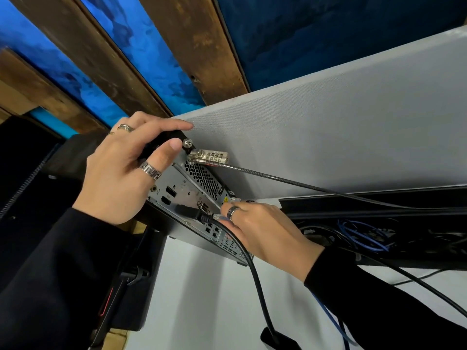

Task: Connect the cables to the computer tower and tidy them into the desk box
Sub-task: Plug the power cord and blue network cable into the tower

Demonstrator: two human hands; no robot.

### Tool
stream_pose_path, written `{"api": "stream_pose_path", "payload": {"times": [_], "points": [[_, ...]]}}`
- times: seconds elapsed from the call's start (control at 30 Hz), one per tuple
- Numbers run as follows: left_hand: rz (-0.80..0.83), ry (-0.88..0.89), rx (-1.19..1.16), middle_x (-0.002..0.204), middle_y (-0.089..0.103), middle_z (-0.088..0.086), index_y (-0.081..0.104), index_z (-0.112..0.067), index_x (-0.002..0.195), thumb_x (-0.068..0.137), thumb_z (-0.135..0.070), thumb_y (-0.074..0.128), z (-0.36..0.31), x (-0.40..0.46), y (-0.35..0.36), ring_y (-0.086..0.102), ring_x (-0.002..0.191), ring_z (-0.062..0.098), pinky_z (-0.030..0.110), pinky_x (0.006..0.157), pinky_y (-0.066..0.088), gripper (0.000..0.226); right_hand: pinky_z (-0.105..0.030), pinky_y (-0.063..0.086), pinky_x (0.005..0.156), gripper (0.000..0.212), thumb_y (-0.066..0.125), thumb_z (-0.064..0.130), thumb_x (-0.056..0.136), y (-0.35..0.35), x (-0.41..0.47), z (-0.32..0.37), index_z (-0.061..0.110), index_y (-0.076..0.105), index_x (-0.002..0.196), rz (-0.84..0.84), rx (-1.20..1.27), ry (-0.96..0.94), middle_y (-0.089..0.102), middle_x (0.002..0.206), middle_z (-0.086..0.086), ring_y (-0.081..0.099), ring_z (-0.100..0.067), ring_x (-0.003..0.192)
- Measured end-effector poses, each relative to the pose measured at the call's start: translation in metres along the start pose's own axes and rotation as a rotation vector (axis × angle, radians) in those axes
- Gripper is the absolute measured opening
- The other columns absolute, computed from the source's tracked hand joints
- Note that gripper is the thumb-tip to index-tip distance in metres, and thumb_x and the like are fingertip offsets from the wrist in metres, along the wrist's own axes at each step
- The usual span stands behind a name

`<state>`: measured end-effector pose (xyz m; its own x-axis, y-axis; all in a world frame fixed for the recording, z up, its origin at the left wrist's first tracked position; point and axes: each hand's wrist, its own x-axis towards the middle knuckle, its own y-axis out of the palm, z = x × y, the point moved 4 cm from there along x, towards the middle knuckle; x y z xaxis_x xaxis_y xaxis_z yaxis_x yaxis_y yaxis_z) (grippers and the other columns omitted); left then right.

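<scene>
Head view: across the upper right of the frame, a grey fabric partition [328, 137]; below it, bottom centre, a pale worktop [202, 299]. At right middle, a black desk box [366, 205], lid raised, with blue cable [364, 236] and dark leads tangled inside. At frame centre, a computer tower [199, 195], tilted, rear panel with ports and honeycomb vent facing the camera, one end against the partition. Left of centre, left hand [126, 170], ringed, fingers curled over the tower's upper black corner, thumb pressed near a screw, gripping the case. Right of centre, right hand [260, 231], also ringed, at the tower's lower rear edge, fingertips pinching a clear network plug [219, 218] just beside the ports; seated or not, cannot tell. From the rear panel down to the bottom edge, a black cable [252, 269], its plug in a port. At the tower's top corner, a metal combination lock [209, 157], its steel wire [290, 181] running right toward the box.
</scene>
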<state>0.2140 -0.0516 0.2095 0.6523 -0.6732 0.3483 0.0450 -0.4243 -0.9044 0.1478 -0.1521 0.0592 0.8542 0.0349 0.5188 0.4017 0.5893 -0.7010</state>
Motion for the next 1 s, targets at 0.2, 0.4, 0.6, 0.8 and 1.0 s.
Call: {"api": "stream_pose_path", "payload": {"times": [0.2,0.4,0.6,0.8,1.0], "points": [[0.005,-0.014,-0.007,0.103,0.057,-0.002,0.06,-0.034,0.116,0.09,-0.048,0.039,0.0,0.0,0.0,0.05,0.103,0.02,0.05,0.09,0.04,0.036,-0.017,0.024,0.04,0.009,0.067,0.02,0.079,0.0,0.004,0.002,0.016,0.06,0.076,0.047,-0.056,-0.038,0.062,0.057,0.003,0.056,-0.019,0.043],[0.006,-0.01,-0.012,0.103,0.057,0.0,0.06,-0.035,0.115,0.09,-0.048,0.04,-0.001,0.001,0.001,0.05,0.103,0.02,0.049,0.089,0.04,0.035,-0.028,0.03,0.046,0.011,0.048,0.009,0.089,0.002,0.008,0.006,0.008,0.057,0.094,0.195,-0.024,-0.061,0.064,0.071,-0.01,0.057,-0.034,0.058],[0.006,-0.007,-0.003,0.103,0.057,0.001,0.061,-0.033,0.114,0.09,-0.047,0.04,-0.002,0.001,0.001,0.049,0.102,0.02,0.046,0.089,0.039,0.035,-0.027,0.029,0.044,0.018,0.044,0.014,0.09,0.001,0.012,0.008,0.005,0.06,0.091,0.172,0.02,-0.067,0.063,0.065,-0.01,0.056,-0.033,0.052],[0.026,0.002,0.006,0.1,0.055,-0.004,0.061,-0.035,0.112,0.089,-0.049,0.04,-0.001,0.001,0.002,0.047,0.101,0.015,0.033,0.088,0.036,0.034,-0.02,0.022,0.044,0.018,0.071,0.004,0.071,-0.003,0.009,0.012,0.007,0.064,0.086,0.194,-0.069,-0.041,0.062,0.057,-0.004,0.056,-0.025,0.044],[0.03,-0.002,0.031,0.104,0.056,-0.003,0.062,-0.037,0.112,0.088,-0.051,0.039,-0.003,0.001,0.002,0.048,0.105,0.016,0.037,0.091,0.037,0.036,-0.015,0.018,0.04,0.021,0.081,0.01,0.062,-0.004,0.011,0.014,0.01,0.064,0.074,0.112,-0.042,-0.01,0.054,0.043,0.002,0.049,-0.02,0.032]]}}
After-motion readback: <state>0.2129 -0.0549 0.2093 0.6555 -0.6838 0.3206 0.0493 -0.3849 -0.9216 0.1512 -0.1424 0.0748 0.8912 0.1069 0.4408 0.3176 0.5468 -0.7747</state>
